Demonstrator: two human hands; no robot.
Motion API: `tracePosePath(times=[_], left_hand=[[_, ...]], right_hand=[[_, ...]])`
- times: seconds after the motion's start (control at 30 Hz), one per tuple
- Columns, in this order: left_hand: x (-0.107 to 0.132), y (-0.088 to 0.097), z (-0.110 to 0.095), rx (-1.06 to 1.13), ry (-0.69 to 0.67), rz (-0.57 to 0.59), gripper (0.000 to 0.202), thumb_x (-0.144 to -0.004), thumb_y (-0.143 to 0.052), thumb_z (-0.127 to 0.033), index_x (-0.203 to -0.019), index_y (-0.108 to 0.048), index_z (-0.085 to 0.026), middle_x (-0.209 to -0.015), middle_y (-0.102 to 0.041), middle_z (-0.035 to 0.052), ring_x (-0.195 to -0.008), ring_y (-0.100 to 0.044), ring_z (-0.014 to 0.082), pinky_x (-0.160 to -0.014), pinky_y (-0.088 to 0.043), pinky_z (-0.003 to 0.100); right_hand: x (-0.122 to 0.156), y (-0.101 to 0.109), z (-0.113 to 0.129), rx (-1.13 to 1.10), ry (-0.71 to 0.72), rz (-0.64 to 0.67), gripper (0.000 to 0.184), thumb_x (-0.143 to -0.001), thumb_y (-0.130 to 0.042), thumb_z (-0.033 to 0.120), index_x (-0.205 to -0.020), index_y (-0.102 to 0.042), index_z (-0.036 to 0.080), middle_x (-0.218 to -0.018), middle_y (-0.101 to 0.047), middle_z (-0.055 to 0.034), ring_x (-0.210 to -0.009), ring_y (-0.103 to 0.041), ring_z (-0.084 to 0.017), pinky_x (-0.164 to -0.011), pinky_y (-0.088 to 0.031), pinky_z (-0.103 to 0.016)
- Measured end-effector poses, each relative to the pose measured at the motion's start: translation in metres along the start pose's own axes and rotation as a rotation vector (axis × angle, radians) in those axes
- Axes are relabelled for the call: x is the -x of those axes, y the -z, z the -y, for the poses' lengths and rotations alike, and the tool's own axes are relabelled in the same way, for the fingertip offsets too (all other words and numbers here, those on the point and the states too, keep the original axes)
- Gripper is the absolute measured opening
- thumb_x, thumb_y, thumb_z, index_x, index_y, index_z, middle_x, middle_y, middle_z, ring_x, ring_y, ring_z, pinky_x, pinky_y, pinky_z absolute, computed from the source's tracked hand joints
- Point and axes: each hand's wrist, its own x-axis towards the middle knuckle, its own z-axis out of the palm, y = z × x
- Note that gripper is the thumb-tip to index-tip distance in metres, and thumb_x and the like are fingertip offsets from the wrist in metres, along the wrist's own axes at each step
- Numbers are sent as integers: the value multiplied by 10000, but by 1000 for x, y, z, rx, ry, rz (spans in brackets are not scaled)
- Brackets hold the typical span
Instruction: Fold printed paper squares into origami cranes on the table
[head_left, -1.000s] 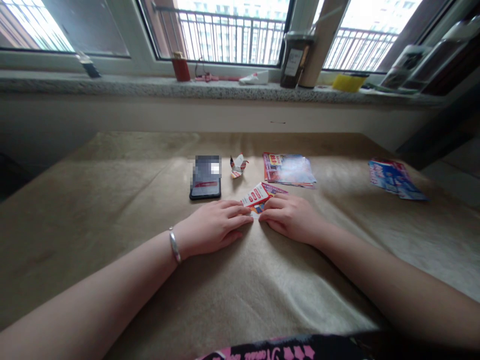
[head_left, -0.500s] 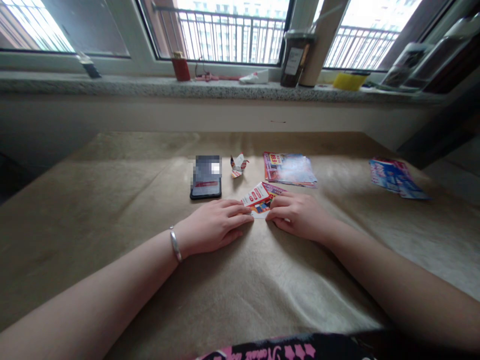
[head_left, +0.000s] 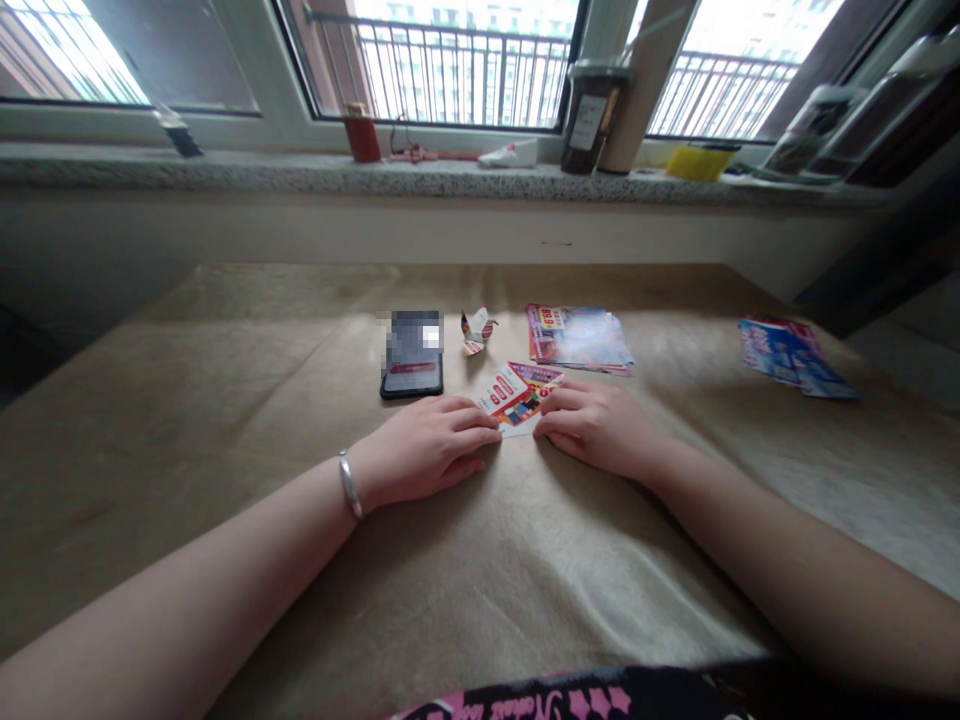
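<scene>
Printed paper (head_left: 523, 396) on table (head_left: 480, 590), between your left hand (head_left: 427, 450) and right hand (head_left: 604, 430); both touch its sides, pinching or just pressing, can't tell. Uneven pressure from you could skew paper.

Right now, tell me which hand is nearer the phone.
Left. The left hand lies just this side of the phone; the right hand is farther off, to the phone's right and nearer the wearer.

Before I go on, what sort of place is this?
Probably a room in a home: a tan-covered table stands by a windowsill that holds a dark jar among other small items, and a railing shows outside.
</scene>
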Motion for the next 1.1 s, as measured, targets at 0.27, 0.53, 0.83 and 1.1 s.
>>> tracePosePath(times=[0.27, 0.53, 0.83, 1.1], left_hand=[[2, -1, 1, 19, -9, -13, 299, -889, -504, -253, -1175, -567, -190, -1168, -607, 80, -1083, -528, 212, -926, -469, 379], [3, -2, 1, 29, 2, -4, 312, -885, -509, -242, -1189, -557, -192, -1177, -602, 74, -1093, -521, 217, -937, -465, 385], [3, -2, 2, 31, 4, 8, 318, -882, -512, -243, -1193, -558, -192, -1180, -601, 75, -1092, -518, 220, -936, -465, 395], [4, -3, 3, 33, -9, -9, 316, -888, -498, -246, -1193, -556, -192, -1175, -599, 84, -1090, -524, 216, -931, -469, 390]], right_hand=[[2, 7, -2, -31, -25, 58, 219, -859, -487, 173, -817, -698, 220, -856, -659, -47, -859, -584, -165, -728, -426, -270], [5, 8, -7, -11, 2, 85, 237, -859, -474, 151, -820, -698, 216, -868, -663, -44, -823, -581, -155, -710, -419, -262], [8, 11, -11, -34, 14, 77, 228, -826, -506, 126, -870, -700, 239, -899, -673, -24, -810, -592, -138, -681, -421, -244], [10, 14, -12, -36, -8, 95, 260, -810, -509, 115, -893, -708, 260, -894, -687, -14, -786, -604, -137, -678, -437, -249]])
